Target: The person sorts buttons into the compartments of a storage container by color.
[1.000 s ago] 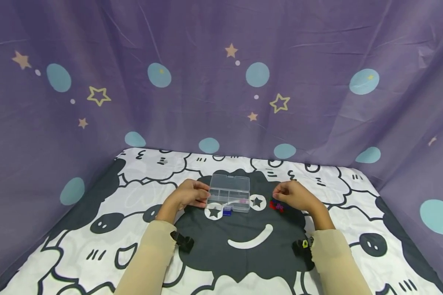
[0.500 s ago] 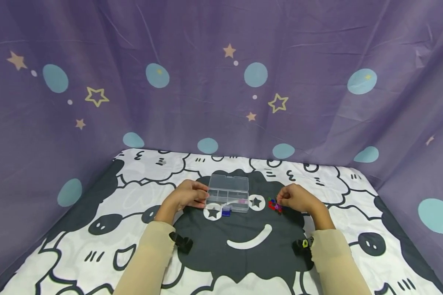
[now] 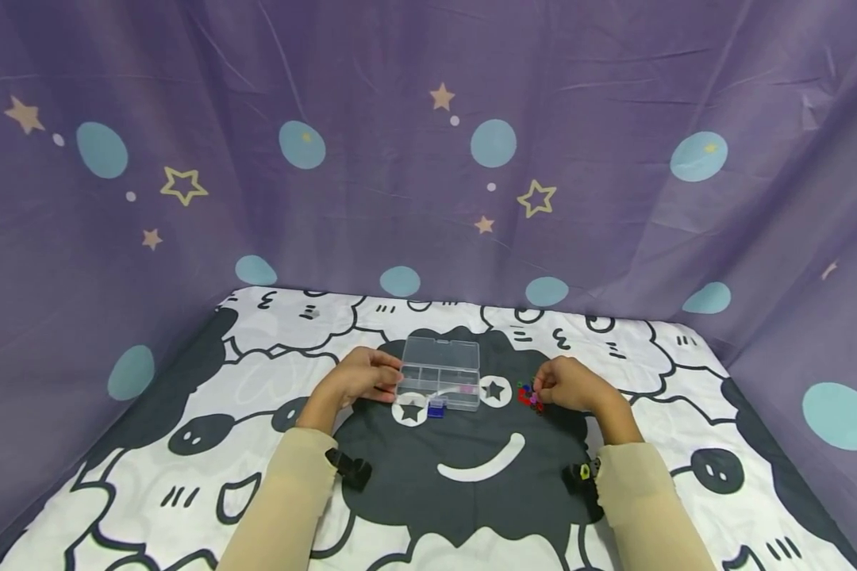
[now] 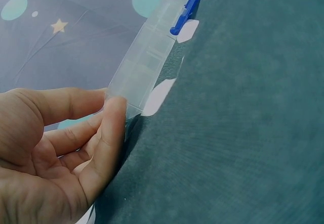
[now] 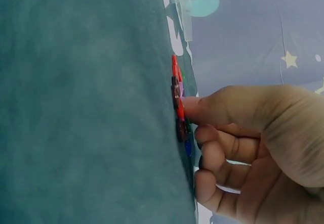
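Observation:
A clear plastic compartment box (image 3: 439, 381) stands with its lid (image 3: 440, 354) raised at the back. My left hand (image 3: 364, 377) holds its left end between thumb and fingers; the left wrist view shows this grip closely. A blue clasp (image 4: 186, 12) is at the box's front edge. Something small and pink (image 3: 466, 389) shows in the right-hand part of the box. To the right lies a small pile of coloured pieces (image 3: 527, 396), red, blue, green, purple and dark. My right hand (image 3: 567, 384) has curled fingers at the pile, its thumb touching the pieces; any pinched piece is hidden.
The cloth (image 3: 471, 507) under everything has a black-and-white sheep print and spreads over the whole surface. A purple curtain (image 3: 371, 198) with stars and dots hangs behind and at both sides. Black wrist cameras (image 3: 350, 469) sit at the sleeve cuffs.
My right hand has shifted slightly right from over the pile to its right side, uncovering more of the pieces. My left hand keeps its hold on the box.

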### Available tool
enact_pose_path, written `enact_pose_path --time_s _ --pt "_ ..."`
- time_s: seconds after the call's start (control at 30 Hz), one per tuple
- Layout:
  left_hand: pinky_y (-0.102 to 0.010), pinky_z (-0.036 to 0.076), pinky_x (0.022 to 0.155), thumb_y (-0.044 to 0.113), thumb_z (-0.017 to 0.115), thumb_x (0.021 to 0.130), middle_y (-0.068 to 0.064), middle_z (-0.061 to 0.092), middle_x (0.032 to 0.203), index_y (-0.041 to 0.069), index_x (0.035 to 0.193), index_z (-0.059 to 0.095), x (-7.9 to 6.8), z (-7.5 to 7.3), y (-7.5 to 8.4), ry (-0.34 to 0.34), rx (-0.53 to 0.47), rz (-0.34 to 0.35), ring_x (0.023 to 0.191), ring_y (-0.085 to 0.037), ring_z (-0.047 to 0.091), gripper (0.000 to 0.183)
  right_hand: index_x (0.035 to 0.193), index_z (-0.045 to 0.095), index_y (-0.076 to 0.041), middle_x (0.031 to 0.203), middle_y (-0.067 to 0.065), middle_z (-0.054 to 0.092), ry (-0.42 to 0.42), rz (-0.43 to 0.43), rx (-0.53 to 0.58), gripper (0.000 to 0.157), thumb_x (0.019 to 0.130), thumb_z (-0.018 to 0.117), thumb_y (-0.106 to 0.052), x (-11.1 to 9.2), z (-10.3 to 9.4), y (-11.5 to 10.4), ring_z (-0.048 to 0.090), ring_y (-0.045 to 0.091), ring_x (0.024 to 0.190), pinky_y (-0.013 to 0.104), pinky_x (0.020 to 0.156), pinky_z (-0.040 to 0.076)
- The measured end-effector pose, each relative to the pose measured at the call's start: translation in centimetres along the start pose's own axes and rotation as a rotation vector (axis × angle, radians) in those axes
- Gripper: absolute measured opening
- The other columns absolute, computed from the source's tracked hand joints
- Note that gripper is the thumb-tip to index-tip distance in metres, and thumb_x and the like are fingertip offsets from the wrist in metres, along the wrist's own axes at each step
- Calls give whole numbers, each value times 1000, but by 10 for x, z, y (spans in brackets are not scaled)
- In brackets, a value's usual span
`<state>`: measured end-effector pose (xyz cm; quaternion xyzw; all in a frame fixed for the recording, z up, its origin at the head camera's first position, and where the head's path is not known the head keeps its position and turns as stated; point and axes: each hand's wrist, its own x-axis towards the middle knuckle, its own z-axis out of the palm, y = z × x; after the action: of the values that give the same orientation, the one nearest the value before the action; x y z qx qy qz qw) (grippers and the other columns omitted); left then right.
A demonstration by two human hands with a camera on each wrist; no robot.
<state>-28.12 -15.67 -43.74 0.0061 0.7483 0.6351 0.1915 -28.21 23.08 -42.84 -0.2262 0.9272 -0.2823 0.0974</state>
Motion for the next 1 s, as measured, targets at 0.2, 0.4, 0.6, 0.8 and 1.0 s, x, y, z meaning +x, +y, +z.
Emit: enact_pose_path --time_s 0.2,0.4,0.6,0.8,1.0 --pt "-38 61 70 5 69 85 -18 61 103 0 119 61 -1 -1 0 6 1 -5 77 -26 65 35 79 65 -7 67 -4 62 -19 37 3 6 81 71 -6 1 0 -4 53 12 63 27 61 45" --pt "-38 61 69 5 69 85 -18 61 102 -1 119 61 -1 0 0 8 0 -4 76 -26 65 35 79 64 -8 68 -3 65 -59 30 -1 7 86 67 -7 -1 -1 -4 54 12 64 28 62 44" --pt "-38 61 68 3 68 85 -18 62 101 -2 118 61 -2 1 1 12 -2 -9 75 -26 65 34 79 64 -8 66 -4 60 -64 -3 -38 8 86 63 -5 -2 -2 -5 50 11 62 27 56 42" --pt "-38 61 69 2 68 86 -19 62 102 -2 118 61 -2 1 3 8 6 -7 75 -27 65 34 82 64 -6 67 -5 57 -32 -28 -25 8 88 59 -3 -2 -2 -4 48 10 60 25 53 41" --pt "-39 61 70 2 67 86 -19 62 103 -3 119 60 -2 2 5 4 21 2 76 -28 66 34 84 63 -5 66 -6 55 24 -104 8 7 90 59 -4 1 -2 -10 47 10 57 24 52 42"
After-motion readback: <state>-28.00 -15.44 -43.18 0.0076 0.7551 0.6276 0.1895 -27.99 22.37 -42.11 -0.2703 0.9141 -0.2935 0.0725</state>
